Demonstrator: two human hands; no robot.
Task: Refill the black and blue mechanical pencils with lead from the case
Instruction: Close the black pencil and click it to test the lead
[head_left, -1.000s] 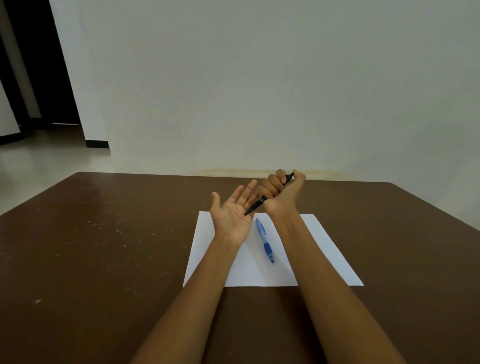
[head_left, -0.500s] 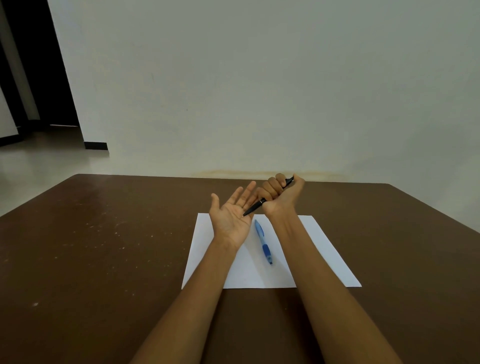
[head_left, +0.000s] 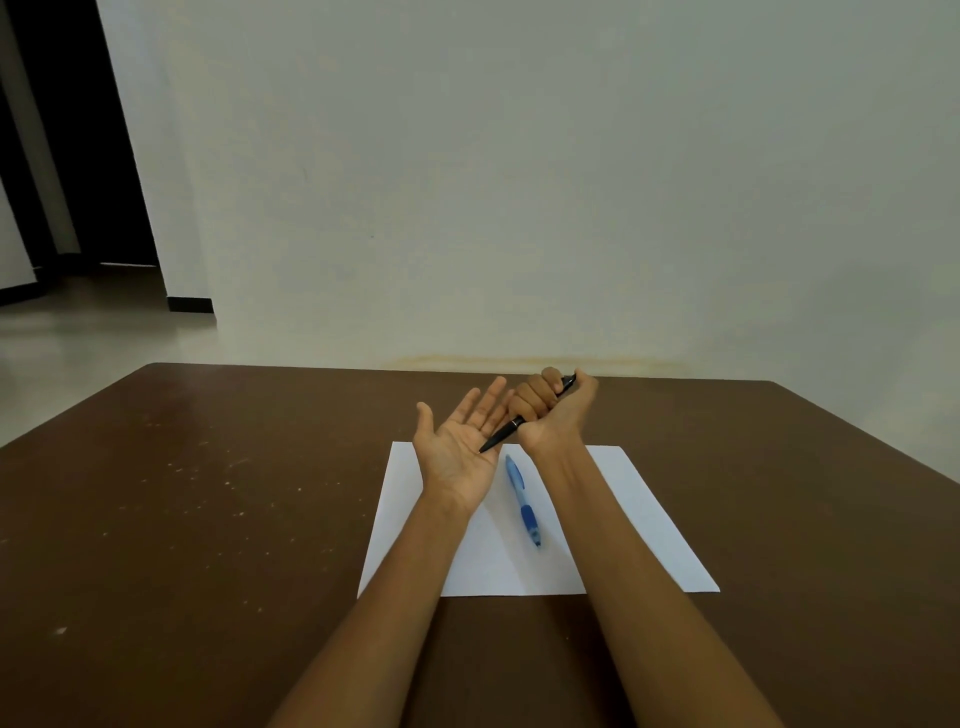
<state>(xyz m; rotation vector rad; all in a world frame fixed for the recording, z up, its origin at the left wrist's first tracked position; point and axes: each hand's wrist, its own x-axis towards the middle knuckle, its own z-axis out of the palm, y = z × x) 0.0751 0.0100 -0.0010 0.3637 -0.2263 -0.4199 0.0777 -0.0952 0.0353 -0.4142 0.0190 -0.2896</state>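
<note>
My right hand (head_left: 553, 413) is closed in a fist around the black mechanical pencil (head_left: 500, 435), thumb on its top end. The pencil slants down to the left, and its tip rests against the palm of my left hand (head_left: 460, 447), which is held flat, palm up, fingers spread, with nothing in it. The blue mechanical pencil (head_left: 522, 499) lies on the white sheet of paper (head_left: 639, 525) between my two forearms, tip toward me. No lead case shows in the view.
The paper lies on a dark brown table (head_left: 208, 519) whose far edge meets a pale wall. An open doorway and floor lie beyond the table's left corner.
Both hands stay nearly still. The black pencil's tip has slid slightly lower onto my left palm, and the view has shifted a little.
</note>
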